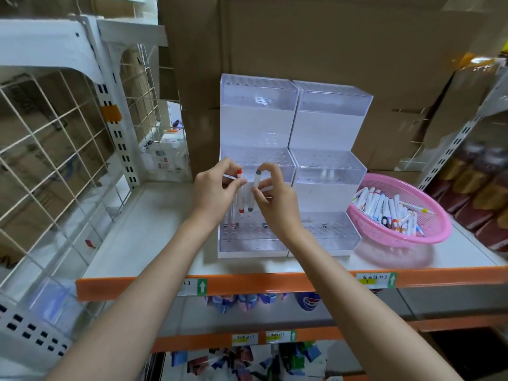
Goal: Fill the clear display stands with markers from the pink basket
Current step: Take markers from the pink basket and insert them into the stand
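Head camera, centre of frame: holding a red-capped marker [240, 194] upright in the left hand [217, 189], fingers curled round it and round what look like a few more white barrels. Just to its right, pinching a grey-capped marker [254, 192] upright between thumb and fingertips of the right hand [277, 200]. Both hands up in front of the left clear stand [255, 127], blocking most of its middle step. Pressed against that stand's right side, a second clear stand [330, 133], fully in sight. Further right, just beside its base, the pink basket [435, 237] with a heap of markers [384, 209] inside. All of it on a white shelf [154, 215] with an orange front edge [247, 284] and green-arrow labels [376, 280]. Behind, cardboard boxes [302, 37]; on the left, a white wire grid [55, 138].
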The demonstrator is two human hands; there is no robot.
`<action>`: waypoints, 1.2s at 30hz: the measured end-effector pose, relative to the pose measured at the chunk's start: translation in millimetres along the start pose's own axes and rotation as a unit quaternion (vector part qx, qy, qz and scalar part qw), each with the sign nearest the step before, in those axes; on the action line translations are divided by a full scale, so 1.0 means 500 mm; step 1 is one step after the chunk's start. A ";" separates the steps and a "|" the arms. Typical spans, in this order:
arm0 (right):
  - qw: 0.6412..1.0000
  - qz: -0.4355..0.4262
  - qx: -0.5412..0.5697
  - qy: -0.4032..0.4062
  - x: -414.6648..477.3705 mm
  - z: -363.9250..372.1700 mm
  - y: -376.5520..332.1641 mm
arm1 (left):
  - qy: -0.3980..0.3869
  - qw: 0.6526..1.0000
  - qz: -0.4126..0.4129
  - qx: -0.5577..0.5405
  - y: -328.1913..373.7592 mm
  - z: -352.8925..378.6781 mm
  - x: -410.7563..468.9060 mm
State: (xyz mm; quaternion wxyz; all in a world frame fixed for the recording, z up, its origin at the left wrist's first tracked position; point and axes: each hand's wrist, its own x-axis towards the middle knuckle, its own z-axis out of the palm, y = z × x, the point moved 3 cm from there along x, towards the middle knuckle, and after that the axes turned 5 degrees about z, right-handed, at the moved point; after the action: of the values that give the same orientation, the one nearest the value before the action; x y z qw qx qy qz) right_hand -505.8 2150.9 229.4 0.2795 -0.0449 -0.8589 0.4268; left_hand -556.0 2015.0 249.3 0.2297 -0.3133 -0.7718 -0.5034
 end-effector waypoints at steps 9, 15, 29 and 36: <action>1.000 0.004 -0.003 -0.005 0.003 0.010 0.006 | 0.013 0.999 0.023 0.021 -0.011 -0.002 -0.005; 1.000 0.002 -0.008 -0.005 0.003 0.015 0.006 | -0.007 0.999 0.038 0.024 -0.013 0.010 -0.006; 1.000 0.006 -0.014 -0.002 -0.003 0.013 0.018 | -0.051 0.985 0.102 0.128 -0.033 0.035 -0.021; 1.000 0.005 -0.021 -0.005 -0.005 0.012 0.016 | -0.051 0.974 0.160 0.156 -0.038 0.039 -0.033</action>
State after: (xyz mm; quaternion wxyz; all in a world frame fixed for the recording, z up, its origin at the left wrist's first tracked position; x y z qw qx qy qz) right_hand -507.9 2150.9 219.3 0.2721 -0.0530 -0.8687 0.4104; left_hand -558.9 2022.9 218.7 0.3134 -0.4181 -0.7913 -0.3174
